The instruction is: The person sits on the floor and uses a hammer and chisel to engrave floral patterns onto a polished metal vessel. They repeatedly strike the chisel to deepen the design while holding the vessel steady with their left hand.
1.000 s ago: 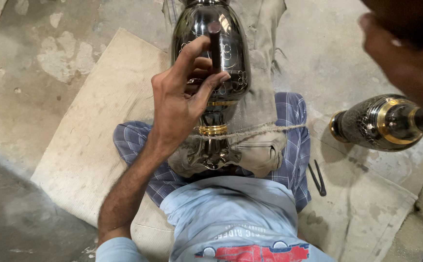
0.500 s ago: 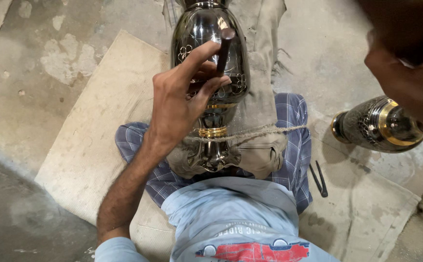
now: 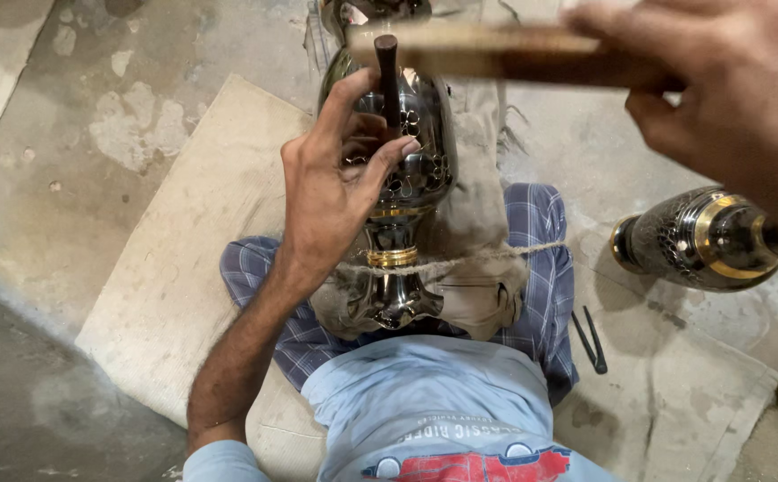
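A dark, shiny engraved metal vase (image 3: pixel 416 170) with a gold band lies along my lap on a beige cloth (image 3: pixel 483 223), tied down with a rope (image 3: pixel 496 257). My left hand (image 3: pixel 335 187) rests on the vase and holds a short dark punch tool (image 3: pixel 389 76) upright against its body. My right hand (image 3: pixel 728 98) is raised at the upper right, gripping a wooden stick (image 3: pixel 496 54) that is blurred and lies just above the punch's top end.
A second dark vase with gold bands (image 3: pixel 701 239) lies on its side at the right. Small dark pliers (image 3: pixel 590 339) lie by my right leg. I sit on a tan mat (image 3: pixel 193 268) over a stained concrete floor (image 3: pixel 59 134).
My right hand has swung the wooden stick down from the upper right corner toward the punch's top. My left hand keeps the punch on the vase, barely shifted.
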